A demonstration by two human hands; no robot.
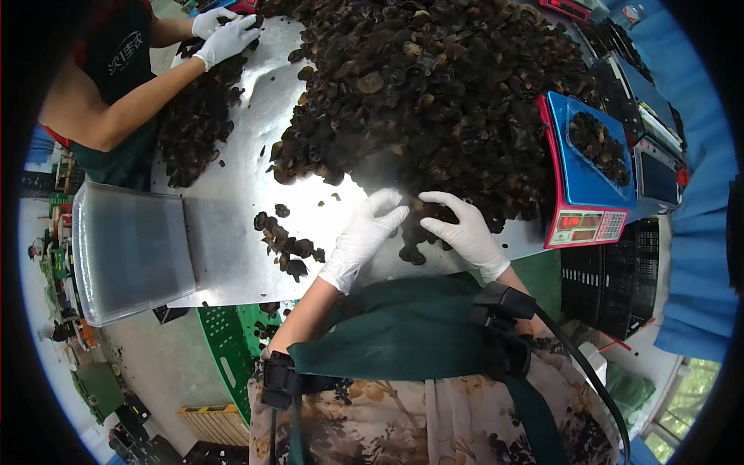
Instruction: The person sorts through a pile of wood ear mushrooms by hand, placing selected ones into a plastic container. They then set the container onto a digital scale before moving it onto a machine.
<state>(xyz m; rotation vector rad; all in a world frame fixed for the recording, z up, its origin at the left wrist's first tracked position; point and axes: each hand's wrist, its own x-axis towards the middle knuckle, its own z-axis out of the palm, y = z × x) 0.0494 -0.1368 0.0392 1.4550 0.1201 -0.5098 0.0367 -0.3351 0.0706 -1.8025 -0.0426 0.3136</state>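
Note:
A large heap of dark wood ear mushrooms covers much of the metal table. At its near edge, my left hand, in a white glove, has its fingers bent together. Whatever lies at those fingertips is too small to make out. Facing it, my right hand, also gloved, curls its thumb and fingers around a brownish wood ear piece. A narrow gap separates the two hands. Several loose mushroom pieces lie left of my left hand.
On the right, a red-and-blue scale bears a clear tray of mushrooms. Stacked clear trays stand at the table's left edge. A co-worker's gloved hands are over another mushroom pile. Below sits a green crate.

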